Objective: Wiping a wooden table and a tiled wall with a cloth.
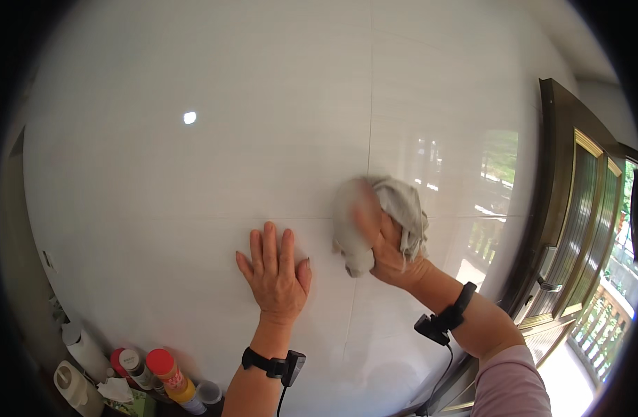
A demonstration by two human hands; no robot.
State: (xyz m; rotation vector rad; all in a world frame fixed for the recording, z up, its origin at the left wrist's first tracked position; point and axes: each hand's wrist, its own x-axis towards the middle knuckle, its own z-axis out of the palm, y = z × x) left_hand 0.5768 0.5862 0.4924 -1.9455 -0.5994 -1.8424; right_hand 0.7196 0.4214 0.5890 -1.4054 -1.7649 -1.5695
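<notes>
Before me rises a glossy, pale tiled wall (266,125) with thin joint lines. My left hand (277,276) lies against it just below a horizontal joint, palm to the surface, fingers spread and nothing held. To its right, a crumpled grey cloth (405,200) is pressed on the wall where two joints meet. My right hand (386,245) grips this cloth; its fingers are blurred and partly covered by the fabric. Each wrist wears a black strap with a small device and a cable.
At lower left stand a red-capped bottle (170,372), a white flask (84,349), a lidded pitcher (76,385), a clear cup (209,392) and a tissue box (133,404). On the right, a dark panelled door (564,208) with a lever handle (548,285) stands ajar before a balustrade (600,323).
</notes>
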